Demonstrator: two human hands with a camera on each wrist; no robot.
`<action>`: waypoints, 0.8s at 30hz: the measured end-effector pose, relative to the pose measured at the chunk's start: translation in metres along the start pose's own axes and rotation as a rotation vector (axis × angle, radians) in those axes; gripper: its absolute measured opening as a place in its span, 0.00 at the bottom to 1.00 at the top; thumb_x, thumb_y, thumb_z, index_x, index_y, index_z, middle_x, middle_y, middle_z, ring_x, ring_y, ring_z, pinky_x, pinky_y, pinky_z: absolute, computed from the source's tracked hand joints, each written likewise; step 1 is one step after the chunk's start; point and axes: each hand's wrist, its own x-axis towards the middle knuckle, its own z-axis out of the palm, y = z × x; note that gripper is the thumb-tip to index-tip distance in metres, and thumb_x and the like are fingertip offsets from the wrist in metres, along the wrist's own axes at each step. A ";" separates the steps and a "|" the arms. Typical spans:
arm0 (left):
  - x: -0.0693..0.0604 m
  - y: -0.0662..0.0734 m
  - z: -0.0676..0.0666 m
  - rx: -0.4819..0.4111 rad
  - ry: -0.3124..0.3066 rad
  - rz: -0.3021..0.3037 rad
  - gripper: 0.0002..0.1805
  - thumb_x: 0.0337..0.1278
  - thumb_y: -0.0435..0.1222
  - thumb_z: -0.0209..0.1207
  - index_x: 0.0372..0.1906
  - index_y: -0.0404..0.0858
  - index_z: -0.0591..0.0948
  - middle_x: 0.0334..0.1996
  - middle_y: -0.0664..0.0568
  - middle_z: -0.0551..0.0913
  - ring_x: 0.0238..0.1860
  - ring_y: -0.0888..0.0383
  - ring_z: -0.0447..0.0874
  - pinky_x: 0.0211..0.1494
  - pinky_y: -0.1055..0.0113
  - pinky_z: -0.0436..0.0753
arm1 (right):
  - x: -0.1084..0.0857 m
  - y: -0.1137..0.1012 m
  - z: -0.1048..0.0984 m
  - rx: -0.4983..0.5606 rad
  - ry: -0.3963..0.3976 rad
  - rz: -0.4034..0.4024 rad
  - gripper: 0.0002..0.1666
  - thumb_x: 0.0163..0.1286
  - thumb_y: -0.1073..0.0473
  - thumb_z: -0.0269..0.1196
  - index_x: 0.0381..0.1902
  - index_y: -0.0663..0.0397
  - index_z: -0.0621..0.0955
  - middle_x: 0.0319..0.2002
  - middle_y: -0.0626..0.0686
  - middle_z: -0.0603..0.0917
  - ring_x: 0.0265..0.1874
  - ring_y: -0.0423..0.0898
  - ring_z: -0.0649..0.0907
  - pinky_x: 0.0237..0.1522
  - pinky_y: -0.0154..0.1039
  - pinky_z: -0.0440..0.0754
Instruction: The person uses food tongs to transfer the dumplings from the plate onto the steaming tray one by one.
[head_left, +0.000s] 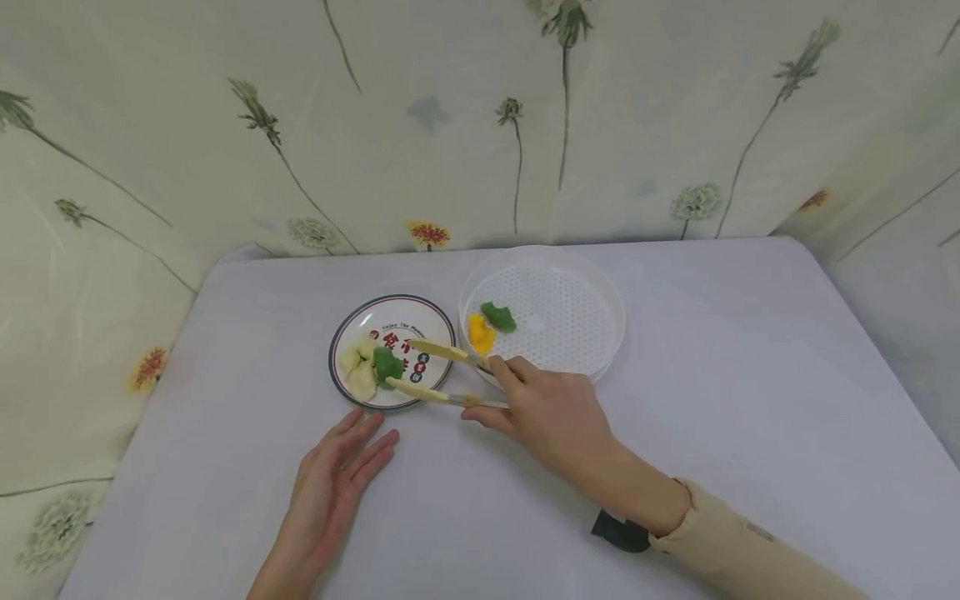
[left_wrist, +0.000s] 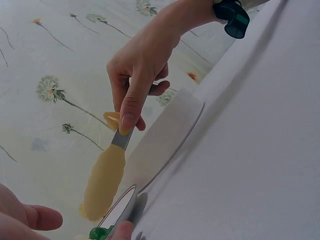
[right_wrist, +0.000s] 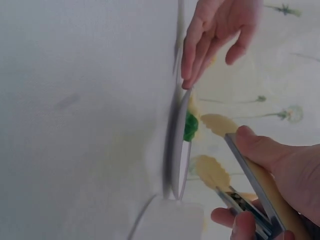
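Note:
My right hand (head_left: 558, 417) holds a pair of tongs (head_left: 442, 350) with pale yellow tips and metal shanks. The spread tips reach over a white plate (head_left: 405, 310) with dark and red rim lines and red lettering. Between and near those tips lies a green dumpling-shaped piece (head_left: 386, 365), beside several cream-coloured pieces (head_left: 362, 381) at the plate's left. My left hand (head_left: 330, 479) has its fingers extended, fingertips at the plate's near edge. In the right wrist view the tong tips (right_wrist: 212, 172) stand apart from the green piece (right_wrist: 190, 126).
Right of the plate stands a round white perforated tray (head_left: 562, 312). It holds a yellow piece (head_left: 481, 333) and another green piece (head_left: 498, 317) at its left side. A white cloth (head_left: 750, 375) covers the table, with a flower-patterned curtain (head_left: 465, 125) behind.

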 end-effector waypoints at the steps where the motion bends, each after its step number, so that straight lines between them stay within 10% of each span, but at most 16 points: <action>1: 0.000 0.000 0.000 0.001 0.000 0.002 0.37 0.85 0.42 0.47 0.88 0.41 0.51 0.82 0.45 0.67 0.73 0.50 0.81 0.74 0.66 0.85 | 0.001 -0.001 0.001 -0.001 -0.006 -0.004 0.39 0.59 0.25 0.74 0.49 0.52 0.86 0.27 0.46 0.82 0.17 0.37 0.74 0.12 0.29 0.66; 24: 0.000 -0.001 0.000 -0.008 -0.013 0.013 0.36 0.85 0.41 0.46 0.88 0.39 0.51 0.82 0.45 0.67 0.71 0.52 0.83 0.73 0.67 0.86 | 0.015 -0.010 0.022 0.013 -0.041 -0.040 0.41 0.65 0.26 0.70 0.58 0.54 0.85 0.29 0.46 0.82 0.16 0.38 0.74 0.12 0.30 0.65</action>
